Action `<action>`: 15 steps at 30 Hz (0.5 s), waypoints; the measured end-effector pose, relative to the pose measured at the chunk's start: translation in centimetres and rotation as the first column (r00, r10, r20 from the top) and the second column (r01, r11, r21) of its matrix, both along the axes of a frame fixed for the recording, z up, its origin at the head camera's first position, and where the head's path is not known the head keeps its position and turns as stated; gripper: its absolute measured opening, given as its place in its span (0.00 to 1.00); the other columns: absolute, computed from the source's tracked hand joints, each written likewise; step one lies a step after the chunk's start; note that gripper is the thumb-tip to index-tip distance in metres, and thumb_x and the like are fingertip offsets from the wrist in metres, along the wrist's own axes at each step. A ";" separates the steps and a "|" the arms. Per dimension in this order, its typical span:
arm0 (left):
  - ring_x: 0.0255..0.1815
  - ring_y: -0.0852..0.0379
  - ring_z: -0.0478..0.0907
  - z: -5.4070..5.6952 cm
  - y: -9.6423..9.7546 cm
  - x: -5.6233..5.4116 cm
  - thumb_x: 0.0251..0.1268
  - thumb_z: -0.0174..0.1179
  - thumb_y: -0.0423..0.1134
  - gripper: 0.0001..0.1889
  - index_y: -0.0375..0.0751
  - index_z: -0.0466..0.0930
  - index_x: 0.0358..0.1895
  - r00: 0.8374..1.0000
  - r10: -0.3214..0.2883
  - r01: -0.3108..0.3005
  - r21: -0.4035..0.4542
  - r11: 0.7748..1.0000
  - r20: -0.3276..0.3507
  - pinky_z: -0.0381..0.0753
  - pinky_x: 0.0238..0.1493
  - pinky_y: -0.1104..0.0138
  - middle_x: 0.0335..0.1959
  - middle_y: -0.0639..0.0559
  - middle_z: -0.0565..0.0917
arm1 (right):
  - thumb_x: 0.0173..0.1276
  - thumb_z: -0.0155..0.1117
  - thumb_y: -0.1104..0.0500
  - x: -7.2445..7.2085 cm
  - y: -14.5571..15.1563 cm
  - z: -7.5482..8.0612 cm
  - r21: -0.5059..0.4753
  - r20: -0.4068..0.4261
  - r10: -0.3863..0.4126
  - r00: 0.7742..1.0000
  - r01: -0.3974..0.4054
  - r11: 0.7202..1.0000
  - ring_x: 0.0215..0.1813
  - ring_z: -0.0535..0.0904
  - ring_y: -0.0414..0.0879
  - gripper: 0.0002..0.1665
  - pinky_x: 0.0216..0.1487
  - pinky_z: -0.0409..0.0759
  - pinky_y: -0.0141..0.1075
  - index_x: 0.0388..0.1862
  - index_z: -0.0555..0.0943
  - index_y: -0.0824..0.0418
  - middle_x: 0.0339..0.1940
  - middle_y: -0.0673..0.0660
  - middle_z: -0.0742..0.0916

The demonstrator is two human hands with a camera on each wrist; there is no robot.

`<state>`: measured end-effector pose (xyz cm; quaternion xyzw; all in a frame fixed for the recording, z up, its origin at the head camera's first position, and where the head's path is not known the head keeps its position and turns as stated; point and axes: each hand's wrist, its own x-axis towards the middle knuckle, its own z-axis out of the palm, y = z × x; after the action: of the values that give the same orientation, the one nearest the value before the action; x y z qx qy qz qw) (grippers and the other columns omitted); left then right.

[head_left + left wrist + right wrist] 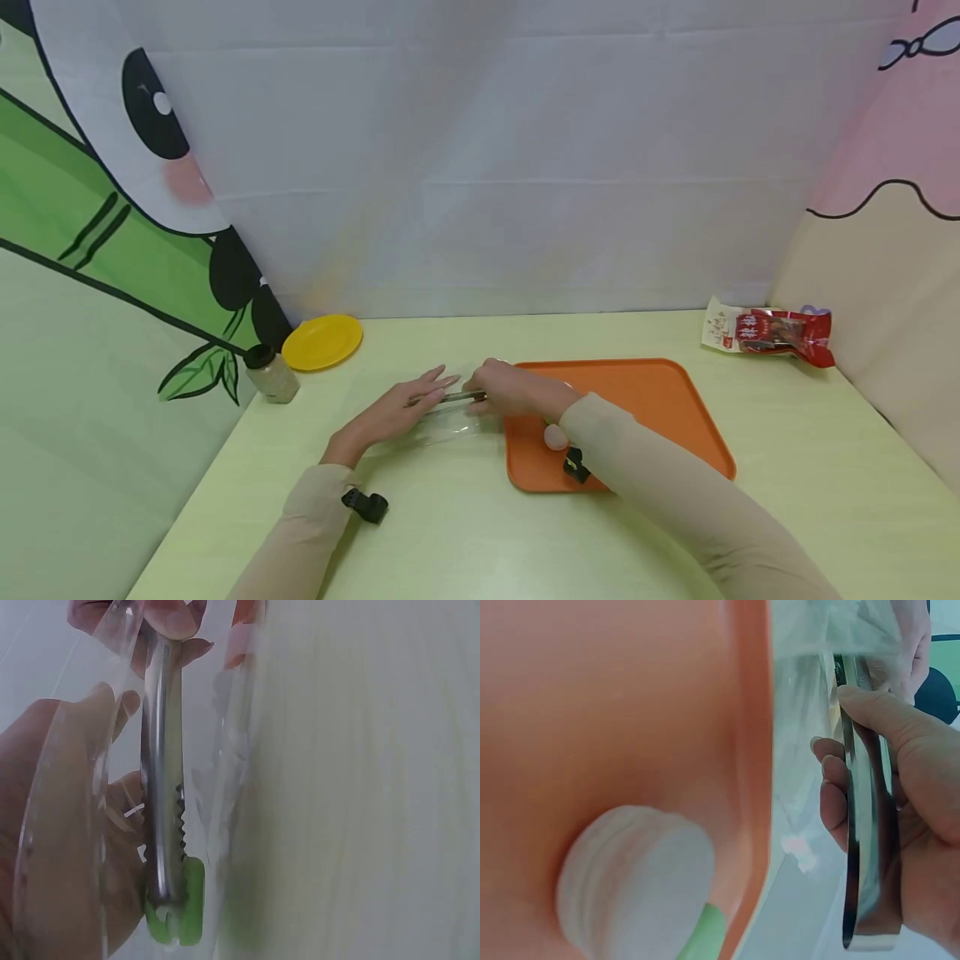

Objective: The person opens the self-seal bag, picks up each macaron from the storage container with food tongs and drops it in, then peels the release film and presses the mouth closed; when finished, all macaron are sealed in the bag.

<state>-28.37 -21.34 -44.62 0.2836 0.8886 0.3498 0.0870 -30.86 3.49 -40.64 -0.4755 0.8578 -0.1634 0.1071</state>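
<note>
My right hand grips a pair of metal tongs near the bend, fingers wrapped round its arms. In the left wrist view the serrated tongs reach down to a green piece at their tips. Clear plastic film of a bag surrounds the tongs there. Beyond the film my left hand shows, its fingers extended beside the tongs in the head view. Below my right forearm, a pale round macaron-like piece stands on the orange tray, with a bit of green beside it.
A yellow plate and a black-lidded jar stand at the back left. At the back right lies a red and white food packet. The pale table ends at a fabric backdrop.
</note>
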 end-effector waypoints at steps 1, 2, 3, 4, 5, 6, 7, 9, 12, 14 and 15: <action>0.79 0.45 0.53 0.0 0.0 0.0 0.81 0.43 0.56 0.26 0.57 0.65 0.76 1.000 0.001 -0.001 0.003 1.000 -0.002 0.56 0.73 0.44 0.80 0.44 0.54 | 0.71 0.67 0.55 0.0 -0.1 0.1 -0.006 -0.006 0.001 1.000 -0.002 1.000 0.24 0.74 0.36 0.08 0.29 0.72 0.27 0.40 0.86 0.59 0.23 0.47 0.83; 0.79 0.45 0.53 0.1 0.1 0.0 0.81 0.44 0.56 0.26 0.57 0.65 0.76 1.000 0.000 0.000 0.008 1.000 -0.003 0.56 0.73 0.44 0.80 0.44 0.54 | 0.71 0.68 0.55 0.0 -0.2 0.1 -0.011 -0.019 0.005 1.000 -0.005 1.000 0.24 0.73 0.36 0.08 0.29 0.72 0.27 0.40 0.86 0.59 0.23 0.47 0.82; 0.79 0.45 0.53 0.1 0.1 0.0 0.81 0.44 0.56 0.26 0.57 0.66 0.76 1.000 0.002 -0.002 0.010 1.000 -0.002 0.56 0.74 0.45 0.80 0.44 0.54 | 0.71 0.68 0.55 0.0 -0.2 0.2 -0.014 -0.027 0.009 1.000 -0.009 1.000 0.24 0.73 0.36 0.07 0.29 0.71 0.27 0.38 0.85 0.58 0.22 0.48 0.82; 0.79 0.45 0.53 0.1 0.1 0.0 0.81 0.44 0.56 0.25 0.57 0.66 0.76 1.000 0.002 -0.002 0.011 1.000 -0.006 0.56 0.73 0.45 0.80 0.44 0.55 | 0.71 0.68 0.55 0.1 -0.3 0.2 -0.015 -0.025 0.008 1.000 -0.008 1.000 0.23 0.73 0.36 0.07 0.28 0.71 0.27 0.38 0.85 0.58 0.22 0.48 0.82; 0.79 0.45 0.53 0.1 0.1 0.0 0.81 0.44 0.55 0.25 0.59 0.66 0.75 1.000 0.002 -0.002 0.010 1.000 -0.012 0.57 0.73 0.45 0.80 0.44 0.55 | 0.71 0.68 0.55 0.1 -0.4 0.2 -0.014 -0.027 0.008 1.000 -0.008 1.000 0.24 0.73 0.36 0.07 0.29 0.71 0.27 0.38 0.85 0.58 0.22 0.48 0.82; 0.78 0.45 0.53 0.1 0.1 -0.1 0.81 0.44 0.54 0.24 0.59 0.66 0.75 1.000 -0.001 0.001 0.011 1.000 -0.015 0.57 0.73 0.44 0.80 0.44 0.55 | 0.71 0.68 0.55 0.1 -0.4 0.2 -0.010 -0.025 0.006 1.000 -0.006 1.000 0.24 0.73 0.36 0.07 0.29 0.72 0.27 0.38 0.85 0.59 0.22 0.48 0.82; 0.78 0.45 0.53 0.0 0.1 -0.1 0.82 0.44 0.53 0.24 0.59 0.66 0.75 1.000 -0.003 0.004 0.013 1.000 -0.018 0.57 0.73 0.44 0.80 0.44 0.55 | 0.71 0.68 0.55 0.1 -0.4 0.2 -0.002 -0.025 0.004 1.000 -0.004 1.000 0.24 0.74 0.36 0.08 0.29 0.72 0.27 0.40 0.86 0.59 0.23 0.47 0.82; 0.78 0.45 0.54 0.0 0.1 -0.1 0.82 0.44 0.51 0.23 0.61 0.66 0.75 1.000 -0.010 0.010 0.011 1.000 -0.021 0.58 0.73 0.44 0.80 0.44 0.55 | 0.71 0.68 0.55 0.1 -0.5 0.1 0.018 -0.028 -0.002 1.000 0.002 1.000 0.26 0.75 0.36 0.09 0.31 0.74 0.26 0.43 0.86 0.60 0.25 0.47 0.84; 0.78 0.44 0.54 0.0 0.1 0.0 0.82 0.44 0.52 0.23 0.61 0.65 0.76 1.000 -0.018 0.018 0.006 1.000 -0.022 0.57 0.73 0.43 0.80 0.46 0.54 | 0.71 0.68 0.55 0.3 -0.6 -0.1 0.042 -0.037 -0.009 0.999 0.011 0.999 0.29 0.78 0.36 0.13 0.35 0.77 0.26 0.48 0.87 0.62 0.30 0.48 0.86; 0.78 0.43 0.54 -0.1 0.0 0.0 0.82 0.44 0.53 0.24 0.61 0.65 0.76 0.999 -0.019 0.019 -0.003 1.000 -0.028 0.56 0.73 0.42 0.80 0.45 0.55 | 0.71 0.68 0.55 0.4 -0.6 -0.3 0.045 -0.041 -0.012 0.999 0.013 0.999 0.30 0.79 0.36 0.14 0.36 0.78 0.27 0.49 0.87 0.62 0.31 0.48 0.87; 0.78 0.43 0.54 -0.1 0.0 0.0 0.81 0.44 0.55 0.24 0.61 0.65 0.76 0.999 -0.018 0.018 -0.008 1.000 -0.031 0.56 0.73 0.42 0.80 0.45 0.55 | 0.71 0.68 0.55 0.4 -0.6 -0.3 0.042 -0.040 -0.011 0.999 0.013 0.999 0.30 0.79 0.36 0.14 0.36 0.78 0.27 0.48 0.87 0.62 0.31 0.48 0.87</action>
<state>-28.41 -21.33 -44.70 0.2966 0.8886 0.3411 0.0776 -30.44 2.88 -40.96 -0.4710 0.8659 -0.1363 0.0991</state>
